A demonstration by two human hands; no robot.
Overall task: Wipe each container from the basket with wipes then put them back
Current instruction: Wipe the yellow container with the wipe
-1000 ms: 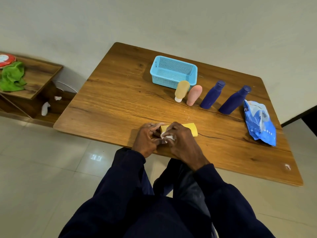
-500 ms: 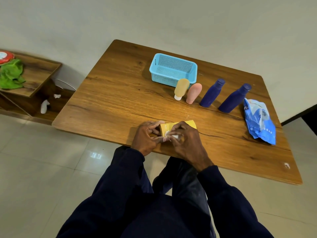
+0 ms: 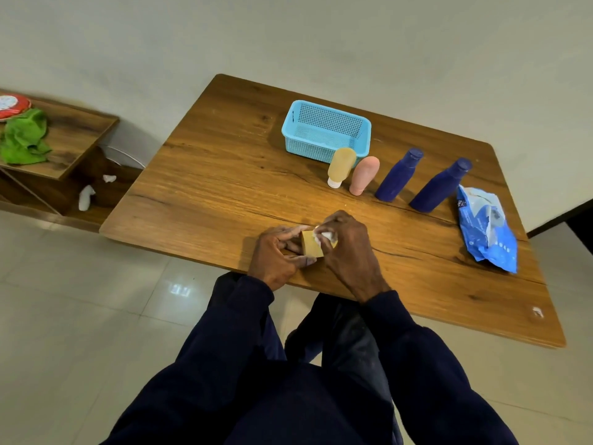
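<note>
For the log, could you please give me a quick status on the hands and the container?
Left hand grips yellow container. Right hand presses wipe on it. Tan tube, pink tube stand before basket.

You are in what looks like a plain room of a home. A wooden table (image 3: pixel 224 175) stands against a bare pale wall (image 3: pixel 288 33) on glossy cream floor tiles (image 3: pixel 80 316). To your left is a low wooden shelf (image 3: pixel 80 133) with a crumpled green cloth (image 3: pixel 24 138) on top. Toiletry bottles (image 3: pixel 398 176), a small plastic basket (image 3: pixel 321 149) and a wipes pack (image 3: pixel 486 228) on the table suit a household.
</note>
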